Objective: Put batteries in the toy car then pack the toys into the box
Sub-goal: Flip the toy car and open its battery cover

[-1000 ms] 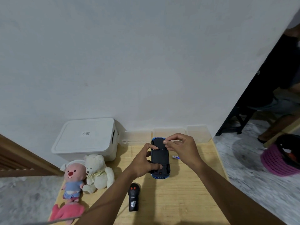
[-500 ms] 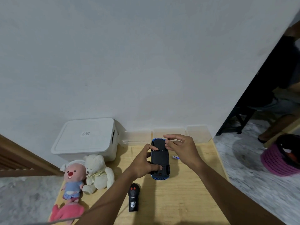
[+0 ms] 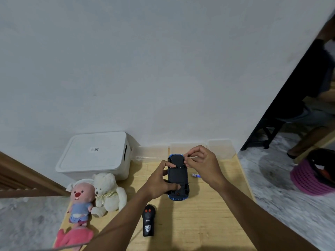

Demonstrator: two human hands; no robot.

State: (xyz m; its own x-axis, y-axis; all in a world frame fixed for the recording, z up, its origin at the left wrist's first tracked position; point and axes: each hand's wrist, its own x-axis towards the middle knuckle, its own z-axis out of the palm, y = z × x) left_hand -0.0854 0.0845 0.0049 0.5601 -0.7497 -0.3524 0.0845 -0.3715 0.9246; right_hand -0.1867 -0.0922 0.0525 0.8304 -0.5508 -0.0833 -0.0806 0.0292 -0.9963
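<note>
Toy car (image 3: 177, 178) lies upside down at the table (image 3: 208, 223) centre, black underside up; left hand (image 3: 159, 183) closed around its left side, thumb on the near end; right hand (image 3: 203, 162) pinched at its far right corner, what it pinches too small to tell; small battery (image 3: 195, 175) just right of car; white lidded box (image 3: 94, 156) far left.

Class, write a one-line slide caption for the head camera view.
Left hand steadies the upturned toy car while right hand works at its underside.
</note>
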